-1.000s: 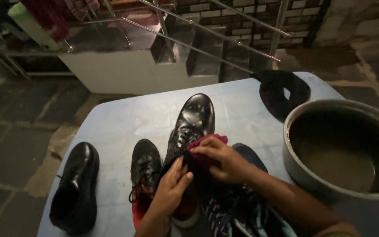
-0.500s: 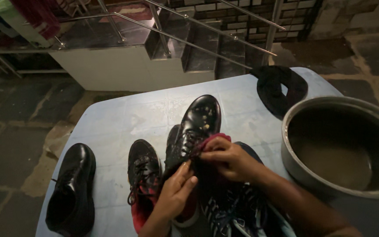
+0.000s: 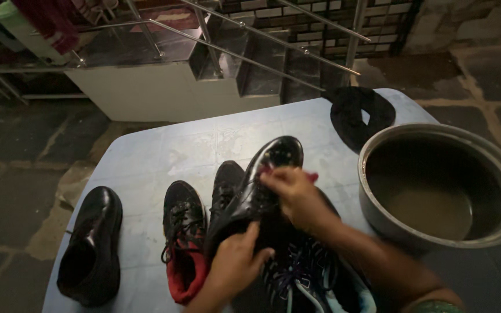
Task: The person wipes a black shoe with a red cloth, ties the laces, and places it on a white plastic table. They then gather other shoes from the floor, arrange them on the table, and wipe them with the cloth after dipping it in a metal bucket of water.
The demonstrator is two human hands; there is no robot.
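Glossy black leather shoe [image 3: 265, 177] sits raised near the middle of the pale blue table [image 3: 163, 150], toe towards the far edge. Left hand [image 3: 236, 264] closed on its heel end. Right hand [image 3: 294, 194] clamped on a red cloth [image 3: 311, 175], pressed against the shoe's upper. Just left of it, touching: a black lace-up sneaker with red lining [image 3: 184, 240], and another dark shoe [image 3: 225, 182] partly hidden behind. A patterned dark sneaker [image 3: 302, 281] lies under the right forearm at the near edge. Second black leather shoe [image 3: 91, 246] at the near left corner, well apart. Metal pot of murky water [image 3: 442, 188] on the right edge. Dark cloth [image 3: 358, 113] at the far right corner.
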